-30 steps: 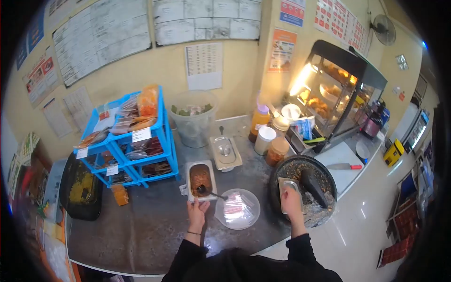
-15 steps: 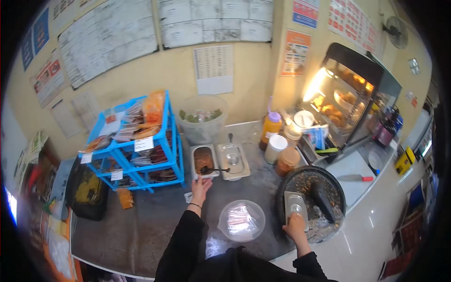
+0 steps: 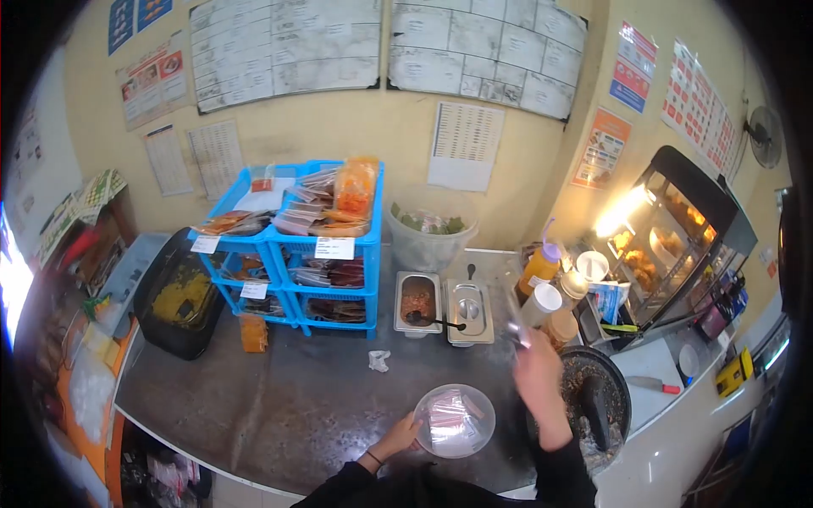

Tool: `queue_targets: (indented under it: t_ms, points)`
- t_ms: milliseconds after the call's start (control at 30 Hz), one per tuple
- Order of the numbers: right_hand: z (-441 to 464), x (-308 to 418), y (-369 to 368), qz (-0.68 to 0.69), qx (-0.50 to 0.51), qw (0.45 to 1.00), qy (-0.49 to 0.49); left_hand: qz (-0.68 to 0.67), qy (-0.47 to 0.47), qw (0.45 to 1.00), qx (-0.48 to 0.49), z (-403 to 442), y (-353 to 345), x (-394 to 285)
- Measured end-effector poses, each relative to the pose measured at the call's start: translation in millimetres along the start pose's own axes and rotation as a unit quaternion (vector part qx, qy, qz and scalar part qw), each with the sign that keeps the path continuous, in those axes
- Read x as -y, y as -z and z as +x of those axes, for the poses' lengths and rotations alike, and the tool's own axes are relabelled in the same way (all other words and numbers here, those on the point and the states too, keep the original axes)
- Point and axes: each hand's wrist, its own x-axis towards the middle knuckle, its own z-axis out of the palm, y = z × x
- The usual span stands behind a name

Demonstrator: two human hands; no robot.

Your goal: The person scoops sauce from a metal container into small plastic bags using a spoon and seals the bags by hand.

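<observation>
My left hand (image 3: 395, 438) grips the left rim of a round clear plastic bowl (image 3: 426, 406) near the counter's front. Shiny sachets (image 3: 453, 421) lie in that bowl. Smeared by motion, my right hand (image 3: 539, 381) is raised over the left side of the stone mortar (image 3: 623, 383), holding a metal lid (image 3: 514, 313) tilted nearly edge-on. A dark pestle (image 3: 596, 413) rests in the mortar. Beyond the hands stands an uncovered steel pan (image 3: 418, 286) of reddish-brown paste with a black spoon (image 3: 442, 323) in it. Beside it, a second steel pan (image 3: 469, 313) has its lid on.
Blue stacked baskets (image 3: 373, 279) of packets stand left of the pans. A black tray (image 3: 161, 330) of yellow food is further left. Bottles and tubs (image 3: 542, 300) stand behind the mortar. A knife (image 3: 652, 384) lies on a white board at right, below a lit food warmer (image 3: 665, 245).
My left hand has left the uncovered pan and come to the bowl's rim. My right hand has lifted the metal lid off the mortar, up and forward. The view has turned left.
</observation>
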Motion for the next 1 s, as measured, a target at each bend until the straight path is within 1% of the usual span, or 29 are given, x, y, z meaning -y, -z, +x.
queue_targets:
  t_ms: [33, 67, 100, 133, 167, 200, 233, 267, 367, 467, 500, 533, 567, 600, 633, 700, 733, 767, 800, 833, 867, 900, 967, 1000]
  points:
    - [18.0, 15.8, -27.0, -0.029, 0.021, 0.998, 0.055, -0.02, -0.007, 1.0, -0.015, -9.2, 3.2, 1.2]
    - [31.4, 40.8, -50.0, -0.035, 0.057, 0.995, 0.076, -0.04, -0.017, 0.999, -0.031, -18.1, 8.3, 4.9]
    - [44.0, 54.6, -92.6, -0.09, 0.095, 0.986, 0.102, -0.059, -0.026, 0.997, -0.047, -27.8, 14.1, 5.4]
    - [50.1, 52.5, -140.9, -0.207, 0.059, 0.948, 0.236, -0.063, -0.014, 0.996, -0.054, -41.7, 21.2, -2.3]
    - [55.9, 57.0, -177.6, -0.265, 0.027, 0.921, 0.283, -0.067, -0.005, 0.996, -0.062, -56.8, 28.7, -13.6]
    - [62.4, 54.2, -212.7, -0.285, 0.024, 0.918, 0.276, -0.072, 0.006, 0.995, -0.072, -66.0, 36.8, -19.7]
    - [66.7, 50.9, -247.0, -0.304, 0.023, 0.914, 0.268, -0.073, -0.012, 0.993, -0.093, -71.1, 41.6, -14.3]
    - [69.0, 52.7, -268.2, -0.323, 0.024, 0.91, 0.259, -0.083, -0.009, 0.991, -0.108, -77.3, 47.3, -13.2]
    - [74.4, 62.1, -287.8, -0.351, 0.172, 0.898, 0.2, -0.123, 0.016, 0.981, -0.148, -88.2, 59.0, -6.3]
    - [78.0, 55.1, -303.4, -0.326, 0.245, 0.898, 0.166, -0.103, 0.004, 0.976, -0.193, -92.5, 68.2, -26.9]
    - [76.4, 59.9, -283.5, -0.252, 0.225, 0.931, 0.139, -0.076, 0.013, 0.979, -0.191, -95.4, 72.2, -44.4]
    - [74.8, 74.9, -239.7, -0.176, 0.203, 0.957, 0.109, -0.038, -0.016, 0.977, -0.21, -86.7, 75.2, -39.5]
    - [72.9, 88.1, -197.9, -0.099, 0.179, 0.976, 0.077, 0.0, -0.044, 0.973, -0.227, -70.3, 81.4, -30.0]
    - [75.6, 87.5, -163.3, -0.077, 0.166, 0.981, 0.062, 0.037, -0.073, 0.966, -0.244, -69.3, 82.0, -48.5]
    - [77.4, 77.4, -126.7, -0.056, 0.152, 0.986, 0.048, -0.049, -0.046, 0.973, -0.22, -68.7, 81.7, -72.0]
    - [67.3, 50.1, -50.2, 0.04, 0.071, 0.997, -0.012, -0.116, -0.099, 0.965, -0.212, -37.7, 85.0, -86.5]
    - [58.1, 14.6, -39.8, 0.043, -0.014, 0.999, 0.008, -0.083, -0.127, 0.962, -0.226, -21.2, 87.1, -99.5]
    - [44.8, -6.4, -22.2, 0.109, -0.033, 0.993, -0.031, -0.178, -0.089, 0.96, -0.196, 1.6, 91.8, -107.6]
    - [31.2, -25.2, -5.7, 0.175, -0.054, 0.981, -0.069, -0.152, -0.116, 0.96, -0.204, 26.7, 96.9, -109.5]
    - [16.0, -56.2, 1.7, 0.146, -0.028, 0.986, -0.072, -0.102, -0.117, 0.963, -0.222, 48.5, 100.7, -118.9]
    - [-1.4, -79.1, 5.7, 0.116, -0.002, 0.99, -0.075, -0.191, -0.103, 0.948, -0.231, 78.4, 102.4, -117.6]
    - [-17.3, -82.1, 10.8, 0.165, 0.017, 0.98, -0.113, -0.206, -0.1, 0.944, -0.238, 103.1, 106.4, -116.7]
    - [-49.0, -80.9, 24.3, 0.262, 0.06, 0.945, -0.186, -0.167, -0.118, 0.941, -0.269, 140.6, 113.2, -112.4]
    - [-62.9, -87.7, 17.9, 0.306, 0.131, 0.924, -0.187, -0.131, -0.11, 0.944, -0.281, 162.3, 119.4, -95.9]
